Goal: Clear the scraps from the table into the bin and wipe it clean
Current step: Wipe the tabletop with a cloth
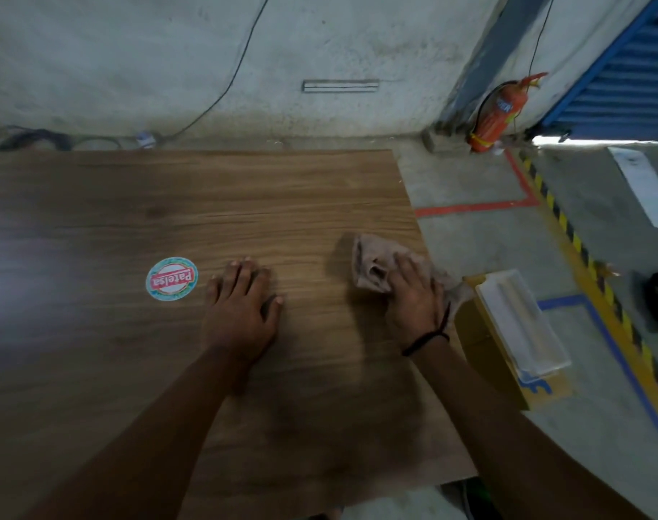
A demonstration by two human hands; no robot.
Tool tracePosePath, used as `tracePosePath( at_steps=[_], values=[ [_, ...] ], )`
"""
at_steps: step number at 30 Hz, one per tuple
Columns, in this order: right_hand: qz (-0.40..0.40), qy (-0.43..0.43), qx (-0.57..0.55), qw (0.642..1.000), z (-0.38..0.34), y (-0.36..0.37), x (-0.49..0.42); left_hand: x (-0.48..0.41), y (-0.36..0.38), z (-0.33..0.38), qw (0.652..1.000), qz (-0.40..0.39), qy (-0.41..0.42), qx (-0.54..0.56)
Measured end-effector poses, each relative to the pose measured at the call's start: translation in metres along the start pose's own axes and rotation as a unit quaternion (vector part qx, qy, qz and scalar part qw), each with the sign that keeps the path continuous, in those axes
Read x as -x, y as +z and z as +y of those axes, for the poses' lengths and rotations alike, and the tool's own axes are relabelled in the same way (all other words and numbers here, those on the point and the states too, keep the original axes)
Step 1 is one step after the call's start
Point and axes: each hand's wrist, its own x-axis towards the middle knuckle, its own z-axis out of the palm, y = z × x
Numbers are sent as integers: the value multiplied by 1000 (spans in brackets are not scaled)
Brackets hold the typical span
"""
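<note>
One crumpled brownish cloth (380,266) lies on the wooden table (244,204) close to its right edge, about halfway along. The right hand (413,294) presses down on the cloth's near part, fingers spread flat over the fabric rather than closed around it; a dark band circles that wrist. The left hand (241,309) rests palm-down on bare wood toward the middle of the table, fingers extended and slightly apart, holding nothing. One round sticker (172,278) sits just left of the left hand's fingertips. Beside the table's right edge, on the floor, stands one cardboard box (507,384) with one clear plastic tray (522,320) lying on top; the box's contents cannot be made out. One red fire extinguisher (498,114) leans at the far wall.
</note>
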Motion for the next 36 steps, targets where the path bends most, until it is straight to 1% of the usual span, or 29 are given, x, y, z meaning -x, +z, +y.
tracePosePath(
  at_steps=[1,3,5,7,9,13,15,16,17,18,20,22,24,25,26,28,30,32,33,34,36],
  values=[
    [6,26,6,1000,8,-1,-12,0,0,0,1000,2,2,1],
    [-24,59,18,998,14,2,-29,-1,-1,0,1000,3,3,4],
    [-61,67,45,995,7,11,-35,-1,-2,1,1000,-1,0,-1],
    [-63,57,46,995,-11,19,-31,0,-1,2,1000,-4,-1,-7],
    [-64,13,41,997,-38,26,-22,0,-2,2,1000,-4,-1,-5],
    [-98,-118,20,988,-88,24,-1,0,-3,1,1000,-1,7,-2],
    [-112,-133,-18,985,-87,18,-8,2,-4,1,1000,-4,5,-2],
    [-91,-126,-36,987,-80,15,-19,2,-5,1,1000,-3,3,0],
    [-51,-112,-53,991,-69,11,-32,3,-4,2,1000,-4,0,3],
    [-11,-84,-70,994,-57,5,-47,3,-4,2,1000,-8,-2,5],
    [28,-13,-62,998,-31,-5,-79,3,-4,2,1000,-11,-5,7],
    [22,47,-20,998,-8,-8,-105,2,-4,2,1000,-2,-2,10],
    [-22,86,5,996,1,0,-117,3,-3,0,1000,2,0,12],
    [-46,92,20,994,-2,6,-118,3,-2,-1,1000,4,1,12],
    [-65,88,37,993,-9,14,-116,3,-1,-1,1000,5,1,13],
    [-71,42,56,995,-32,23,-107,2,0,-1,1000,3,0,19],
    [-70,-49,46,995,-64,23,-94,1,1,0,1000,4,1,17],
    [-92,-129,20,987,-90,26,-88,1,0,0,1000,5,0,15],
    [-91,-137,-10,986,-95,24,-93,1,0,0,1000,6,-1,18],
    [-68,-123,-49,989,-94,20,-105,1,-2,0,1000,8,-2,22],
    [15,-64,-116,991,-77,8,-135,2,-4,1,1000,5,-2,27]
  ],
)
